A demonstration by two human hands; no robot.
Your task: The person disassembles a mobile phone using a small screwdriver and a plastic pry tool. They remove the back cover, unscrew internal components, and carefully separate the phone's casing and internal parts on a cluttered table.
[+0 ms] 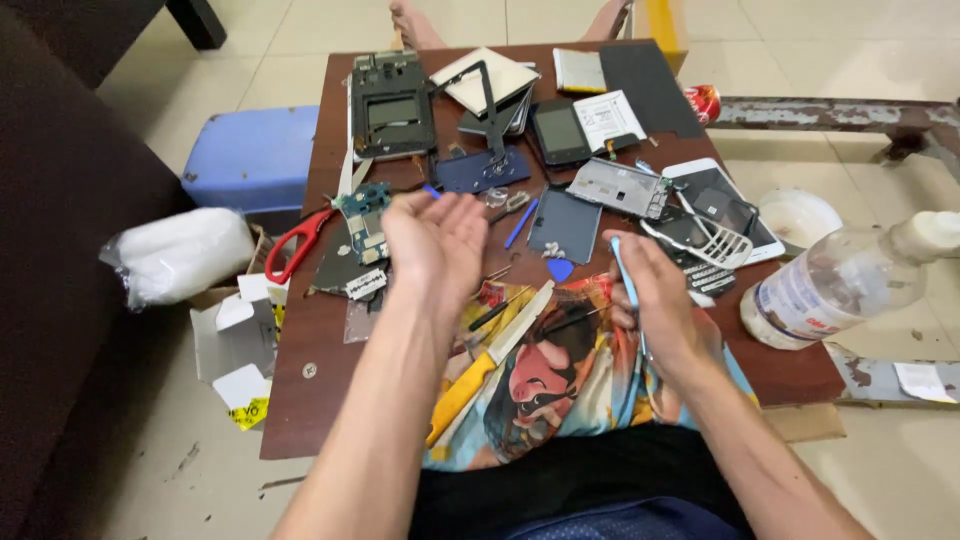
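— Table [310,380] first: what sits on that low brown top?

— Phone parts, mostly. At the far left edge lies a large dark phone frame [391,105], and to its right a stack of flat panels and a small black phone [560,130]. A white phone [725,205] with a cracked dark screen lies toward the right, a white keypad piece [712,243] resting on it. A colourful printed cloth [560,370] covers the near edge.

— And beside the table?

— A blue plastic stool [250,155] on the left, and a clear plastic bottle [840,285] lying on its side at the right.

— Where are the hands?

— The left hand [435,240] hovers above the table's middle, palm up, fingers loosely spread, holding nothing. The right hand [655,300] is closed around a thin light-blue pry tool [625,275], its tip pointing up and away.

— Smaller things near them?

— Red-handled scissors [295,245] lie at the left edge, a green circuit board [362,220] just beside the left hand. A yellow-handled knife [485,365] lies on the cloth, between the two forearms. A blue pick [560,269] sits near a grey panel.
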